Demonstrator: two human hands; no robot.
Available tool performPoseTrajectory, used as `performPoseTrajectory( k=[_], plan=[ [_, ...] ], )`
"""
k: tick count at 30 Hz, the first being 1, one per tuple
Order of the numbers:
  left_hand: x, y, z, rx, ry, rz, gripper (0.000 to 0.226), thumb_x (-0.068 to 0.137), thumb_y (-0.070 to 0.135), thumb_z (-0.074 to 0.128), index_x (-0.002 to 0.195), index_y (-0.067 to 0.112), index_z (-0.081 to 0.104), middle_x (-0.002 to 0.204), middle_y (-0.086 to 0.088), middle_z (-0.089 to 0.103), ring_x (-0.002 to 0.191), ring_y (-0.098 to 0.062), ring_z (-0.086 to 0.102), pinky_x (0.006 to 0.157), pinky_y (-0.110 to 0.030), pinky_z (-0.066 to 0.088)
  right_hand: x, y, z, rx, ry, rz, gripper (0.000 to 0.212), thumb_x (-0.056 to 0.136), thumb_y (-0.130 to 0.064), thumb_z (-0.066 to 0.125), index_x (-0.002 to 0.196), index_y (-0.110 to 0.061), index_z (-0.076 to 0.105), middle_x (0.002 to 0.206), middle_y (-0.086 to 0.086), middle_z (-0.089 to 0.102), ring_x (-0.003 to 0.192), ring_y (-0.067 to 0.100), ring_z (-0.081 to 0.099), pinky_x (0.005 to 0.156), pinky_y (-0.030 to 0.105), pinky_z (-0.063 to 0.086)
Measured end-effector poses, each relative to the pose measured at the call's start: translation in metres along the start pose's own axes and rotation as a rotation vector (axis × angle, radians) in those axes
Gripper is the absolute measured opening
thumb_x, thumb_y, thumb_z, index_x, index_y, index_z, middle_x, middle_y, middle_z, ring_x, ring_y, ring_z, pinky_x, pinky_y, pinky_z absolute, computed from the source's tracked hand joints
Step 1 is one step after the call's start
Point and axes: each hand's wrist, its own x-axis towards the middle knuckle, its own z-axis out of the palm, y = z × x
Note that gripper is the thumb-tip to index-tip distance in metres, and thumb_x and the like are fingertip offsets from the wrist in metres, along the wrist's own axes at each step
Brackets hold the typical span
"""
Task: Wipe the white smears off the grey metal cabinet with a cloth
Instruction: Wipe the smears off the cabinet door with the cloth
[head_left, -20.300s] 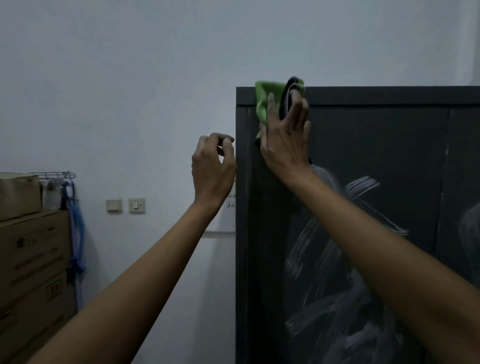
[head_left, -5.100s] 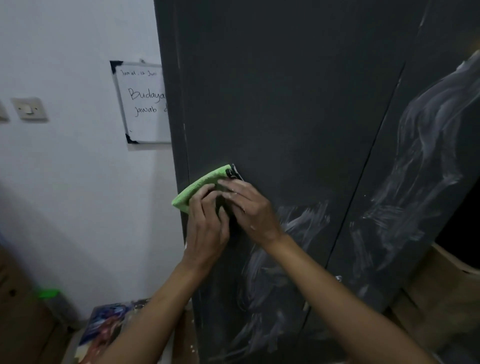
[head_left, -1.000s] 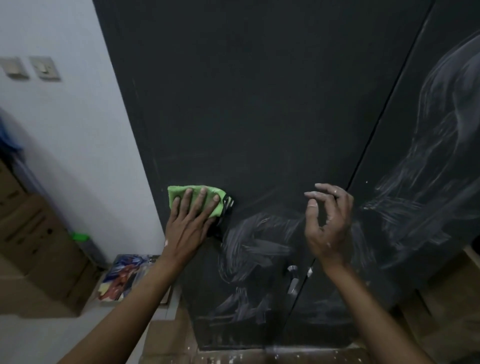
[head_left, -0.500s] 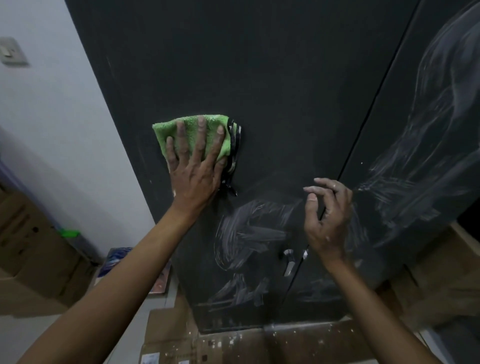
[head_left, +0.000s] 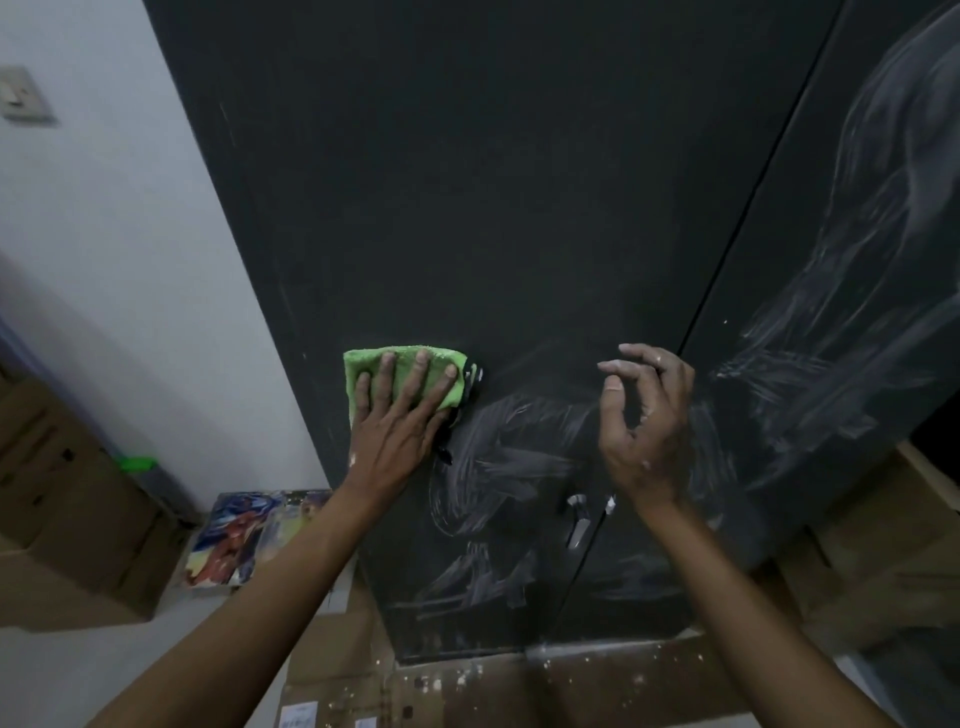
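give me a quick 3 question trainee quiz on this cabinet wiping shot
1. True or false: the left hand presses the cloth flat on the cabinet.
2. What does the right hand hold? A) a spray bottle B) nothing C) a second cloth
3. Fill in: the smears nearest the cloth lie to its lower ____.

Key
1. True: straight fingers lie over the green cloth.
2. B: its fingers are loosely curled, empty, in front of the door seam.
3. Right: they spread around the handle.
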Motion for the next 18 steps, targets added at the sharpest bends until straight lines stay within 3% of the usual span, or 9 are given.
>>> performPoseTrajectory(
  k=[4,7,9,12,18],
  plan=[
    [0.014,0.042,0.001,-0.113,0.012,-0.191,0.069,0.108,0.046,0.035,0.166,0.039,-0.002,0.173,0.005,-0.021,0.158,-0.032,-0.026,0.126,-0.052,-0.015,-0.002,0.022,-0.010,-0.003,0.022,0.000,0.017,0.098,-0.008,0.058,0.104,-0.006,0.075,0.121,0.010,0.062,0.123,0.021,0.051,0.107,0.029,0.044],
    [0.037,0.082,0.001,-0.172,0.023,-0.316,0.061,0.110,0.046,0.030,0.165,0.033,0.008,0.172,0.003,-0.026,0.156,-0.032,-0.030,0.125,-0.054,-0.017,-0.004,0.037,-0.018,-0.014,0.023,0.017,0.019,0.100,-0.012,0.057,0.105,-0.007,0.074,0.122,0.008,0.060,0.124,0.017,0.049,0.107,0.027,0.042],
    [0.053,0.106,0.004,-0.167,0.030,-0.257,0.059,0.109,0.046,0.032,0.164,0.033,0.014,0.173,0.002,-0.022,0.157,-0.033,-0.028,0.126,-0.054,-0.016,-0.004,0.045,-0.023,-0.023,0.033,0.019,0.017,0.100,-0.009,0.058,0.106,-0.008,0.074,0.122,0.008,0.060,0.126,0.011,0.046,0.108,0.027,0.040],
    [0.065,0.125,0.011,-0.117,0.021,-0.021,0.060,0.110,0.047,0.036,0.165,0.039,0.013,0.175,0.004,-0.004,0.160,-0.031,-0.017,0.127,-0.051,-0.010,-0.005,0.054,-0.029,-0.039,0.046,0.021,0.017,0.100,-0.009,0.058,0.105,-0.008,0.074,0.121,0.009,0.060,0.125,0.010,0.045,0.108,0.022,0.037],
    [0.044,0.094,0.014,-0.075,-0.072,0.260,0.063,0.109,0.041,0.042,0.166,0.040,0.014,0.176,0.010,0.004,0.162,-0.019,-0.005,0.128,-0.039,-0.006,-0.010,0.061,-0.029,-0.061,0.005,0.015,0.016,0.099,-0.007,0.059,0.103,-0.007,0.075,0.120,0.009,0.061,0.124,0.014,0.047,0.107,0.019,0.037]
  ],
)
